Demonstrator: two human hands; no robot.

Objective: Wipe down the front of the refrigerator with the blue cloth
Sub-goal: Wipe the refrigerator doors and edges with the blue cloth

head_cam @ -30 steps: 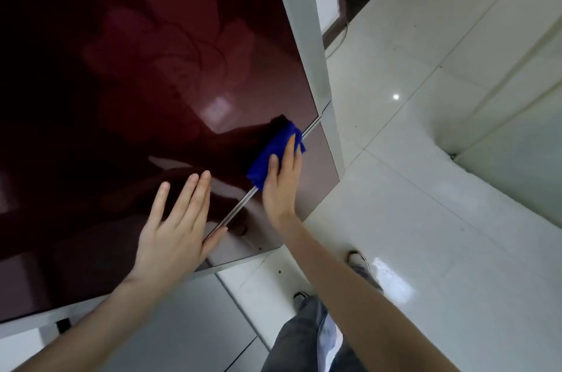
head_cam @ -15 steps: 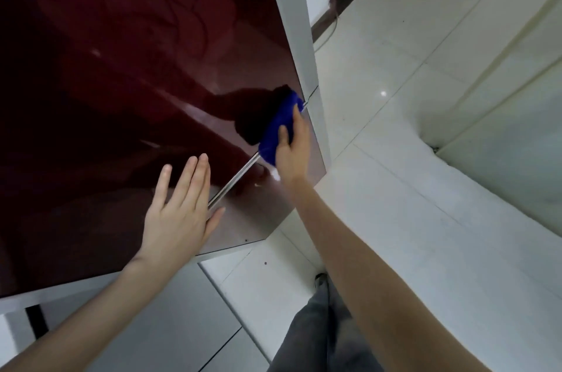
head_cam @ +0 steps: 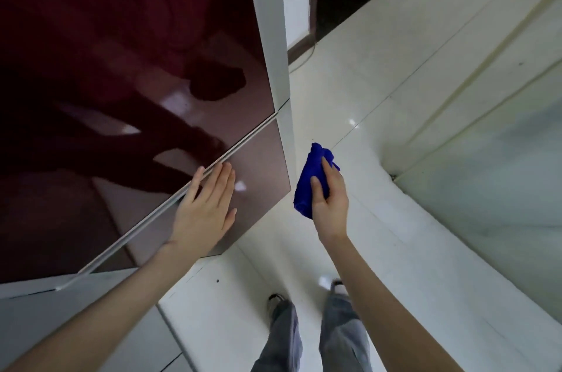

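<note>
Right hand (head_cam: 330, 207) grips blue cloth (head_cam: 310, 180) beside the refrigerator (head_cam: 121, 67).

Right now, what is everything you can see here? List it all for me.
refrigerator: one, glossy dark red front, left of view
handle strip: one, silver, across the refrigerator front between its doors
blue cloth: one, blue, bunched, clear of the refrigerator
floor: one, white tiles, right and below
legs: two, grey trousers, bottom centre
left hand: one, flat against the lower door
right hand: one, grips the blue cloth
</note>
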